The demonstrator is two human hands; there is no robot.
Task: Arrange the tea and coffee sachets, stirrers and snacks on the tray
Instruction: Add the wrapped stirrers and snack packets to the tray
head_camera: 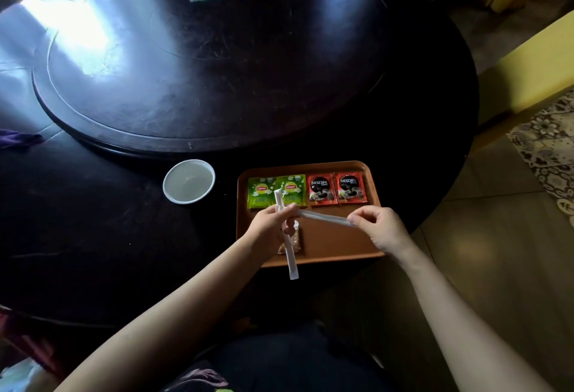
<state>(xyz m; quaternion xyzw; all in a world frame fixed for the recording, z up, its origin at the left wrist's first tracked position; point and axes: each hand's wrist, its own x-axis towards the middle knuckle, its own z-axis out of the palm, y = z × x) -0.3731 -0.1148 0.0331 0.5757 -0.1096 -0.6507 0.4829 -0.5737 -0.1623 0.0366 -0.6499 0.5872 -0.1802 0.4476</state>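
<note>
1. Stirrers are what I have in hand: two paper-wrapped sticks held just above the tray (338,248), which sits at the table's 5 o'clock edge.
2. My left hand (270,224) is closed around the upright stirrer (287,236), and its fingertips also pinch the left end of the crosswise stirrer (323,217).
3. My right hand (377,225) pinches the other end of that crosswise one between thumb and forefinger.
4. The upright stirrer's long axis runs from 12 o'clock, over the Lipton tea sachets (276,191), down to 6 o'clock past the tray's near rim.
5. The crosswise stirrer runs from about 9 to 3 o'clock, its right end dipping slightly, below the Nescafé coffee sachets (337,189).
6. Risk, I think: holding two sticks in one hand, I may let the upright one slip when I release the other, and it could fall off the near rim.
7. Its upper end may also nudge the tea sachets out of line.
8. The snack packet (295,241) lies half hidden beneath my left hand, so I could set a stirrer crookedly on it.
</note>
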